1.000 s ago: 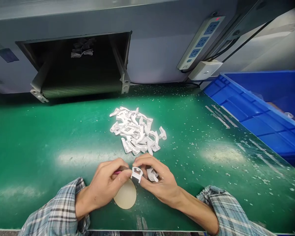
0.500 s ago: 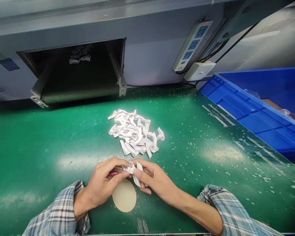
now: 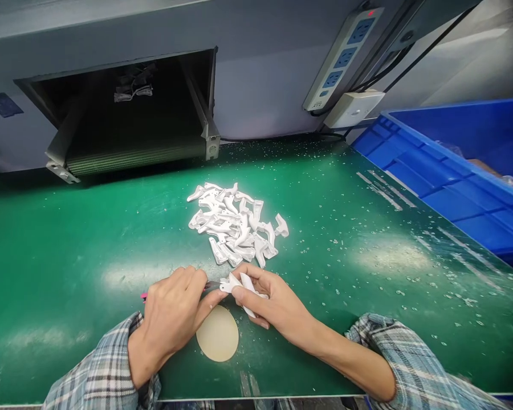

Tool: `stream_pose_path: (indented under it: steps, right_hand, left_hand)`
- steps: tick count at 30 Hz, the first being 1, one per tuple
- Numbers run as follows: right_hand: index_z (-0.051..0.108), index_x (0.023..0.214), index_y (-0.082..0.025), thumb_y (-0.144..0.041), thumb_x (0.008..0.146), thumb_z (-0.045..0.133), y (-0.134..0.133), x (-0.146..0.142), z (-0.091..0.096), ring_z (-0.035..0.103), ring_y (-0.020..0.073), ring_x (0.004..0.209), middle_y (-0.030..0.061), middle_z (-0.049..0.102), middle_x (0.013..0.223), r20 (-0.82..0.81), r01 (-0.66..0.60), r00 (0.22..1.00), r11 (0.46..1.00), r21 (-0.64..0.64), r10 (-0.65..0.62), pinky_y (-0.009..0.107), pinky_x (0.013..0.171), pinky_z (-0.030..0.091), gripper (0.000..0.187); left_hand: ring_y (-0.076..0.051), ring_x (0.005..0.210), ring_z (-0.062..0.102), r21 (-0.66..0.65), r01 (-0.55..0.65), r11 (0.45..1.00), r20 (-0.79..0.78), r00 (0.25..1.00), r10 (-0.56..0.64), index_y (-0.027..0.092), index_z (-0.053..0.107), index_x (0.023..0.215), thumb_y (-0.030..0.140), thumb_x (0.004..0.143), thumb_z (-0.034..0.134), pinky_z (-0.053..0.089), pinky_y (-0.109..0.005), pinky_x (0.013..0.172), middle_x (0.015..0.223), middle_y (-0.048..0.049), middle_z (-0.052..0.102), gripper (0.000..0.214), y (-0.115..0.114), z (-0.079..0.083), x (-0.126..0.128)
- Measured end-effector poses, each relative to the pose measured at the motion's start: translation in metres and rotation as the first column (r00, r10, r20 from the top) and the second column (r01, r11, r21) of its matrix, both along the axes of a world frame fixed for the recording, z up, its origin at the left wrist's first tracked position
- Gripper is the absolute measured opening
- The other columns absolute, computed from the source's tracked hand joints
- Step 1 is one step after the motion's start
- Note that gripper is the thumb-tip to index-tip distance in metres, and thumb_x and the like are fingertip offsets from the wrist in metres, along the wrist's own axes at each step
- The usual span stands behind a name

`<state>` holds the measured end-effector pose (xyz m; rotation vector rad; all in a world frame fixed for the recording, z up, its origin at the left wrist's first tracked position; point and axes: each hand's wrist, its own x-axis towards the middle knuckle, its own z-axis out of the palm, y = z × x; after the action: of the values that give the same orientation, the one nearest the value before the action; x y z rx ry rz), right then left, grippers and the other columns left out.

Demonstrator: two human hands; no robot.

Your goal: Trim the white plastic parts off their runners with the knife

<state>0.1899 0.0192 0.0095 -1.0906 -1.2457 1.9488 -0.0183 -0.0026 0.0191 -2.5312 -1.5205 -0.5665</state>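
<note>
The right hand's fingers are closed on a white molded plastic part, its long axis slanting down rightward, its left end just beside the tip of a pink-handled tool gripped by the left hand's fingers.

1. A heap of white moulded plastic parts lies on a green workbench top, near its middle.
2. A round beige disc lies on the bench at six o'clock from the heap, near the front edge.
3. The left hand is at seven o'clock from the heap, just above the disc, closed around a slim pink-handled tool.
4. The right hand is at five o'clock from the heap, holding a curved white plastic piece just beside the tool's tip.
5. A blue plastic crate sits on the bench at two o'clock from the heap.
6. Behind the bench, a ribbed black conveyor belt lies at eleven o'clock inside a dark rectangular opening. A long white power strip is at one o'clock, with a white plastic socket box just below it.
</note>
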Motion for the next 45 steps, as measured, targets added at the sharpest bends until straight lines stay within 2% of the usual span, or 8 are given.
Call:
stream_pose_path:
  steps: [8, 18, 21, 24, 28, 31, 38, 45]
  right_hand:
    - [0.054, 0.091, -0.020, -0.060, 0.085, 0.070, -0.0015, 0.0000, 0.0005, 0.034, 0.0052, 0.042, -0.0081, 0.044, 0.062, 0.046, 0.008, 0.999, 1.000, 0.018, -0.008, 0.020, 0.039, 0.028, 0.043]
    - [0.056, 0.090, -0.021, -0.059, 0.084, 0.073, -0.0053, 0.0005, -0.0023, 0.036, 0.0065, 0.044, -0.0079, 0.044, 0.062, 0.073, 0.041, 0.996, 0.998, 0.051, -0.044, 0.021, 0.040, 0.030, 0.042]
    - [0.058, 0.094, -0.020, -0.058, 0.087, 0.070, -0.0044, 0.0010, -0.0034, 0.039, 0.0068, 0.046, -0.0058, 0.050, 0.066, 0.030, 0.019, 0.999, 1.000, 0.021, -0.019, 0.022, 0.044, 0.033, 0.041]
    - [0.060, 0.091, -0.019, -0.056, 0.094, 0.063, -0.0014, -0.0001, -0.0036, 0.046, 0.0095, 0.055, -0.0013, 0.056, 0.072, -0.129, -0.004, 0.992, 1.000, -0.018, 0.002, 0.024, 0.053, 0.039, 0.038]
    - [0.064, 0.082, -0.018, -0.053, 0.094, 0.063, 0.0024, -0.0020, -0.0051, 0.048, 0.0147, 0.070, 0.0036, 0.056, 0.079, -0.278, 0.028, 0.959, 0.993, -0.113, -0.059, 0.026, 0.063, 0.044, 0.037]
    - [0.071, 0.094, -0.018, -0.053, 0.091, 0.068, 0.0033, -0.0025, -0.0078, 0.047, 0.0162, 0.072, 0.0049, 0.056, 0.082, -0.303, 0.080, 0.943, 0.979, -0.186, -0.135, 0.027, 0.066, 0.045, 0.035]
    - [0.076, 0.103, -0.020, -0.050, 0.086, 0.076, 0.0033, -0.0027, -0.0064, 0.043, 0.0145, 0.072, 0.0019, 0.056, 0.082, -0.314, 0.116, 0.930, 0.963, -0.245, -0.192, 0.026, 0.071, 0.041, 0.035]
    - [0.076, 0.104, -0.022, -0.049, 0.088, 0.074, 0.0038, -0.0025, -0.0058, 0.043, 0.0153, 0.075, 0.0020, 0.058, 0.084, -0.308, 0.093, 0.937, 0.969, -0.228, -0.162, 0.026, 0.074, 0.039, 0.032]
  left_hand:
    - [-0.016, 0.057, 0.050, -0.003, 0.009, 1.000, -0.036, 0.999, -0.009, 0.020, 0.050, 0.073, 0.046, 0.108, 0.035, 0.025, -0.031, 0.052, 0.063, 0.0001, 0.054, 0.046, -0.0012, -0.0011, 0.0004]
    - [-0.017, 0.058, 0.047, -0.018, 0.026, 1.000, -0.054, 0.998, -0.027, 0.021, 0.051, 0.072, 0.041, 0.107, 0.042, 0.021, -0.034, 0.053, 0.063, -0.0001, 0.052, 0.041, -0.0033, -0.0009, 0.0002]
    - [-0.016, 0.058, 0.046, -0.051, 0.058, 0.997, 0.025, 0.998, -0.057, 0.020, 0.050, 0.071, 0.041, 0.106, 0.044, 0.021, -0.034, 0.053, 0.063, 0.0006, 0.052, 0.041, -0.0019, -0.0028, -0.0016]
    - [-0.016, 0.062, 0.048, -0.151, 0.083, 0.985, 0.206, 0.977, -0.051, 0.020, 0.052, 0.077, 0.047, 0.104, 0.047, 0.029, -0.031, 0.056, 0.068, 0.0007, 0.056, 0.039, 0.0003, -0.0047, -0.0033]
    - [-0.018, 0.076, 0.050, -0.313, 0.160, 0.936, 0.419, 0.908, -0.015, 0.018, 0.058, 0.097, 0.040, 0.109, 0.030, 0.039, -0.031, 0.069, 0.084, -0.0038, 0.061, 0.038, 0.0025, -0.0050, -0.0028]
    - [-0.019, 0.079, 0.048, -0.366, 0.201, 0.908, 0.447, 0.895, -0.018, 0.019, 0.062, 0.102, 0.029, 0.110, 0.027, 0.040, -0.034, 0.074, 0.087, -0.0041, 0.059, 0.037, 0.0026, -0.0042, -0.0008]
    - [-0.014, 0.076, 0.055, -0.485, 0.257, 0.836, 0.489, 0.872, 0.017, 0.021, 0.062, 0.110, 0.037, 0.108, 0.038, 0.042, -0.029, 0.067, 0.093, -0.0020, 0.056, 0.029, -0.0019, -0.0038, 0.0004]
    - [-0.015, 0.070, 0.054, -0.491, 0.255, 0.833, 0.446, 0.895, -0.011, 0.022, 0.063, 0.110, 0.039, 0.108, 0.039, 0.041, -0.029, 0.064, 0.090, -0.0008, 0.056, 0.029, -0.0024, -0.0051, 0.0008]
